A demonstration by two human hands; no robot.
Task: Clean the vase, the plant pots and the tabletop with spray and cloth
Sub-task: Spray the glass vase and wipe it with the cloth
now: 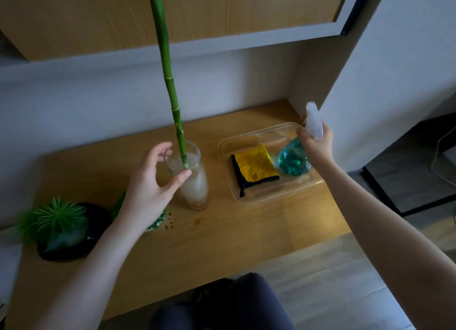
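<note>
A clear glass vase [195, 181] with pale stones and a tall green bamboo stalk [170, 87] stands mid-table. My left hand [150, 181] curls around its rim, thumb on the near side and fingers on the far left side. My right hand [317, 144] grips the white trigger head of a spray bottle [293, 159] filled with teal liquid, held over the right end of a clear plastic tray [261, 199]. A yellow cloth [255, 166] with black edging lies folded in the tray. A black pot [81, 238] with a spiky green plant sits at the left. A second green plant pot [158, 221] is mostly hidden behind my left wrist.
The wooden tabletop [222, 243] carries small brown crumbs and a stain [197, 221] just in front of the vase. A grey wall runs behind and to the right, with a wooden cabinet overhead. My knees are below the table's front edge.
</note>
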